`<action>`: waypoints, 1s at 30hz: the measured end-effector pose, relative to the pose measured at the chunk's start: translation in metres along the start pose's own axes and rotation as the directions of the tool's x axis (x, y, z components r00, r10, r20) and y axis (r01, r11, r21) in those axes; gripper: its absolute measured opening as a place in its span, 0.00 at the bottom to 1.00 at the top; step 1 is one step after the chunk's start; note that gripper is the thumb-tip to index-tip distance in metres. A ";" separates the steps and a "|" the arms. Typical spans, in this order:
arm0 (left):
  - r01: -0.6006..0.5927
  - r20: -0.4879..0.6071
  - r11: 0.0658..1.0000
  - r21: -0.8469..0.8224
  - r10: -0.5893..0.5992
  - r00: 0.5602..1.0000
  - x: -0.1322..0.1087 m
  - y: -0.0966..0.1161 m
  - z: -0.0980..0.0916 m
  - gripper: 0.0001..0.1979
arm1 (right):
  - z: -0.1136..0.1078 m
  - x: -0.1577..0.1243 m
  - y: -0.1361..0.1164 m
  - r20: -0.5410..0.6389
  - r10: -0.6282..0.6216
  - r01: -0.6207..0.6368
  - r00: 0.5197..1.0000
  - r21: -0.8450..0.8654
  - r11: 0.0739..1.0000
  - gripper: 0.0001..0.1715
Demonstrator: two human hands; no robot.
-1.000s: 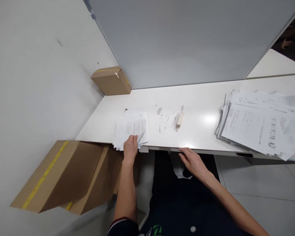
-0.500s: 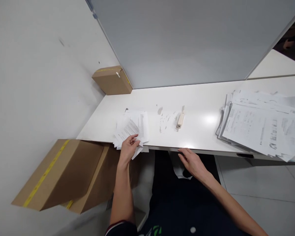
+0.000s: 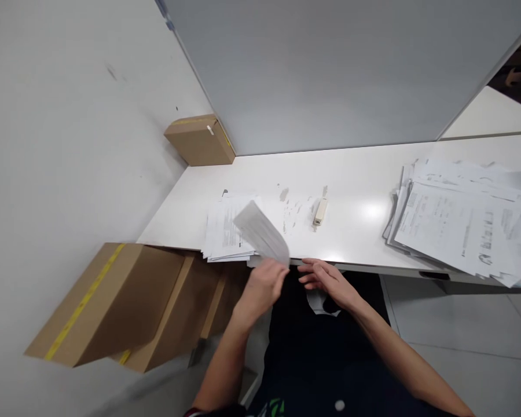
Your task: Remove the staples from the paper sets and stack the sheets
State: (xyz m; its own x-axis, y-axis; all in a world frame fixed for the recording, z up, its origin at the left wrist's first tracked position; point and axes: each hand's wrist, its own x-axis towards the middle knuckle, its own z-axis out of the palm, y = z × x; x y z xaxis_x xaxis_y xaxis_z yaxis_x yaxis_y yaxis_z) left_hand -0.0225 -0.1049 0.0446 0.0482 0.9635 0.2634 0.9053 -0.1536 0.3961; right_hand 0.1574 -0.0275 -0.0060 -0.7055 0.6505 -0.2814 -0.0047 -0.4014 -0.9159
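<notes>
My left hand (image 3: 263,286) pinches the near corner of a printed paper sheet (image 3: 264,231), which is lifted and curls over the table's front edge. Behind and left of it lies a stack of papers (image 3: 228,229) with uneven edges. My right hand (image 3: 327,282) hovers by the front edge, just right of the sheet's corner, fingers apart and nothing in them. A small cream-coloured stapler (image 3: 320,211) rests on the white table (image 3: 351,174) beyond my right hand.
A larger pile of papers (image 3: 464,220) covers the table's right end. One cardboard box (image 3: 200,142) stands in the back left corner against the grey panel (image 3: 321,75). Large cardboard boxes (image 3: 125,307) with yellow tape sit below the table on the left.
My left hand has moved right and towards me from the stack, drawing up one sheet. My right hand has shifted slightly left, its fingers spreading.
</notes>
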 end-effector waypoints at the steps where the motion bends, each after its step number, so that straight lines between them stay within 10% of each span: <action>1: -0.091 0.065 0.995 0.046 0.087 0.994 -0.001 0.010 0.007 0.11 | 0.003 0.002 -0.001 0.036 -0.002 0.000 0.999 0.055 0.998 0.26; 9: -0.313 0.158 0.946 0.088 0.297 0.942 -0.009 0.030 0.046 0.16 | -0.005 0.004 0.017 -0.275 -0.056 -0.013 0.960 -0.244 0.970 0.22; 13: 0.052 -0.058 0.988 0.142 -0.044 0.997 -0.008 -0.010 0.031 0.15 | -0.023 -0.006 0.026 -0.344 0.005 -0.053 0.939 -0.129 0.990 0.23; 16: 0.324 -0.247 0.907 0.271 -0.259 0.934 -0.004 -0.045 0.021 0.10 | -0.033 -0.012 0.030 -0.378 0.025 -0.043 0.925 -0.040 0.998 0.23; 23: 0.385 -0.206 0.839 0.385 -0.329 0.922 0.011 -0.073 0.031 0.15 | -0.032 -0.014 0.030 -0.363 0.031 -0.032 0.931 0.002 0.999 0.23; 27: 0.436 -0.280 0.888 0.147 -0.386 0.879 0.014 -0.075 0.029 0.14 | -0.030 -0.014 0.029 -0.355 0.034 -0.041 0.934 -0.013 0.999 0.24; 30: 0.520 -0.348 0.842 -0.141 -0.534 0.770 0.015 -0.079 0.019 0.16 | -0.031 -0.013 0.030 -0.350 0.052 -0.055 0.935 0.001 0.999 0.26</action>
State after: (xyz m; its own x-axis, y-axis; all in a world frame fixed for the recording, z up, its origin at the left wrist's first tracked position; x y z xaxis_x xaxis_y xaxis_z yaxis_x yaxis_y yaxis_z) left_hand -0.0854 -0.0742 0.0003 -0.5937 0.7477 0.2974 0.7277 0.3411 0.5950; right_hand 0.1884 -0.0279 -0.0389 -0.4119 0.8134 -0.4108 0.0329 -0.4372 -0.8987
